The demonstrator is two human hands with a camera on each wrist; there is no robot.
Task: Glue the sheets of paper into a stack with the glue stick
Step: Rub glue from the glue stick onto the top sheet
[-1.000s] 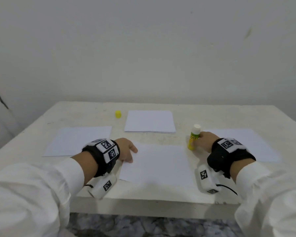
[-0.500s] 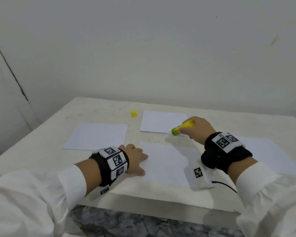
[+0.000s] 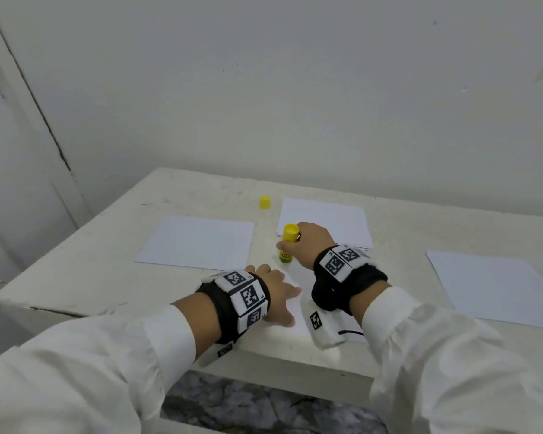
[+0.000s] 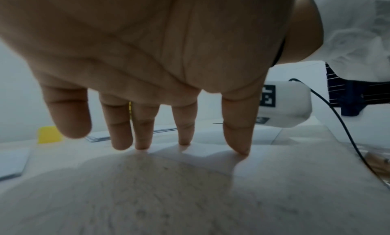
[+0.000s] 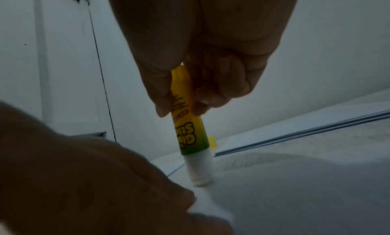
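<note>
While a person in white sleeves leans over it, an off-white table (image 3: 201, 195) fills the lower scene. Four lots of white paper lie on it: a sheet on the right (image 3: 489, 286), a sheet on the left (image 3: 198, 242), a thin stack at the back (image 3: 326, 217), and a near sheet (image 4: 211, 148) at the front edge. The left hand (image 3: 276, 296) presses straight, spread fingers on that near sheet. The right hand (image 3: 311, 242) grips the glue stick (image 5: 190, 130) upside down, thumb and curled fingers round its yellow upper barrel; the white glue end sticks out below the grip and touches the near sheet's far left corner. A small yellow cap (image 3: 265, 202) stands apart, behind the left sheet.
</note>
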